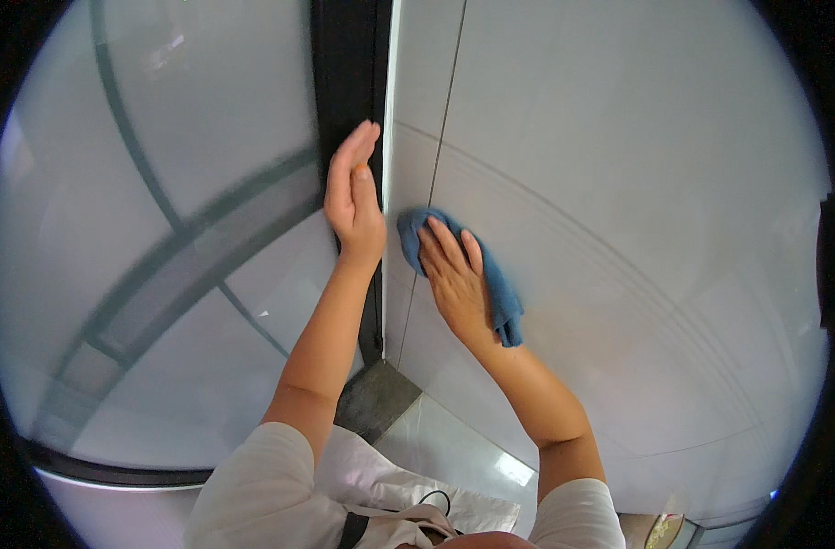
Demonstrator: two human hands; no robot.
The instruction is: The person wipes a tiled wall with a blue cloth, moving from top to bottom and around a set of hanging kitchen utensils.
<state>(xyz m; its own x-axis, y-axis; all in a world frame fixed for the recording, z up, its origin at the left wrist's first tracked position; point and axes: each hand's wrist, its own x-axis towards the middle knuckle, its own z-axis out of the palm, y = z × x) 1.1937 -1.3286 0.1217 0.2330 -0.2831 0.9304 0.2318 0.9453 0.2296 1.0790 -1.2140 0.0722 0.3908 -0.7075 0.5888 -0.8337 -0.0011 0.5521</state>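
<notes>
Cloth (503,295) is pressed against the wall (619,174) by the right hand (459,279), its grip spread; the black frame (349,73) is touched by the left hand (355,203), its grip unclenched.

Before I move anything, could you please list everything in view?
Cloth: one, blue, under the right hand, against the wall
Wall: one, white with thin dark joints, right
Pane: one, greyish with darker bands, left
Frame: one, black, along the pane's right side
Floor: one, dark and pale grey, lower centre
Cord: one, black, bottom centre
Unclear item: one, yellowish, lower right
Unclear item: one, black, right edge
Sleeves: two, white, bottom
Left hand: one, bare, at the frame
Right hand: one, bare, on the cloth
</notes>
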